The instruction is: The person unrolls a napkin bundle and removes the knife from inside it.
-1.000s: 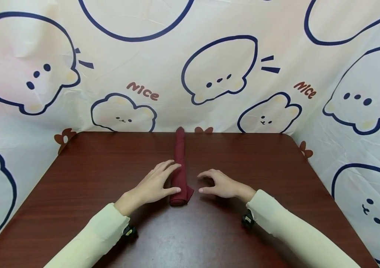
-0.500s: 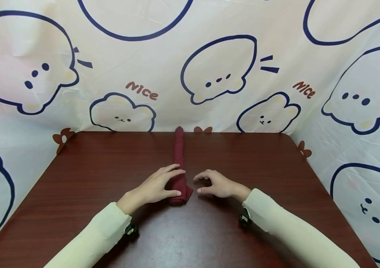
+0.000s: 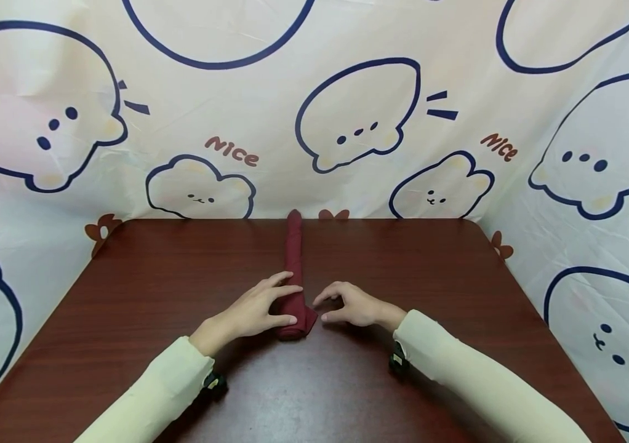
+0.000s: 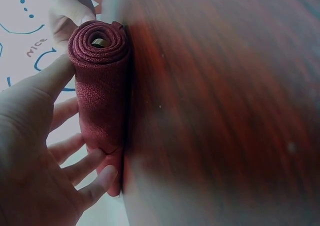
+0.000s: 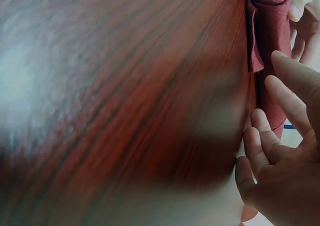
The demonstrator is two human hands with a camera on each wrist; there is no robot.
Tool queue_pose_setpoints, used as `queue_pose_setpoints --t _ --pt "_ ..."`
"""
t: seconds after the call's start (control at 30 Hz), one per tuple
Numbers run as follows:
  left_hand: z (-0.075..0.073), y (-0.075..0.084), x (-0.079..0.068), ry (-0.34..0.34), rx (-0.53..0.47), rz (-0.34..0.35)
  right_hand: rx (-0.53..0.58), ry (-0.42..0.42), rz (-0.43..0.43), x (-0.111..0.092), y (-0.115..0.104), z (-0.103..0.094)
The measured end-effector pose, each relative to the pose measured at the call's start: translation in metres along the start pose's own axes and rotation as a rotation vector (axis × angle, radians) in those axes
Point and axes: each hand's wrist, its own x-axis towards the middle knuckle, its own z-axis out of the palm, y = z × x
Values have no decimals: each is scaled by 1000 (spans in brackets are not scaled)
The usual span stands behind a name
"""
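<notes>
A maroon cloth [image 3: 294,246], rolled into a long tube, lies lengthwise on the table from near the middle to the far edge. Its near end shows spiral layers in the left wrist view, and a loose corner flap [image 5: 255,43] sticks out on its right side. My left hand [image 3: 248,312] rests against the roll's left side near that end, fingers spread and loosely bent, the thumb at the near end. To the right of the flap is my right hand [image 3: 361,306], thumb and fingers parted and gently bent, gripping nothing. Whether its fingertips touch the cloth I cannot tell.
The dark brown wooden table [image 3: 181,252] has a glossy top and rounded far corners. A pale fabric backdrop [image 3: 270,123] with cartoon drawings stands behind it and along both sides. Each wrist wears a dark strapped device [image 3: 215,383] below a pale sleeve.
My right hand has moved a little left, closer to the roll's flap. My left fingers have come slightly nearer and lower along the roll. The cloth keeps its shape.
</notes>
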Motion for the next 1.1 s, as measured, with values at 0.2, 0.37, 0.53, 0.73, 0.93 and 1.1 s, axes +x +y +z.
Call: queue_pose_setpoints --t 0.2,0.37,0.53,0.73,0.93,1.1 --pt "-1 -2 -1 7 -1 -11 -8 0 -26 10 -2 5" --pt "-3 -4 -2 17 -1 -5 -29 3 -5 19 -7 8" --pt "-5 -6 -3 25 -9 -4 -57 25 34 28 -13 12" --pt "-7 -7 -5 24 -8 -13 -136 55 51 34 -11 17" --pt "-3 -7 -3 1 -18 -18 -128 27 75 33 -4 15" --pt "-2 -7 -2 -34 0 6 -117 9 84 29 4 13"
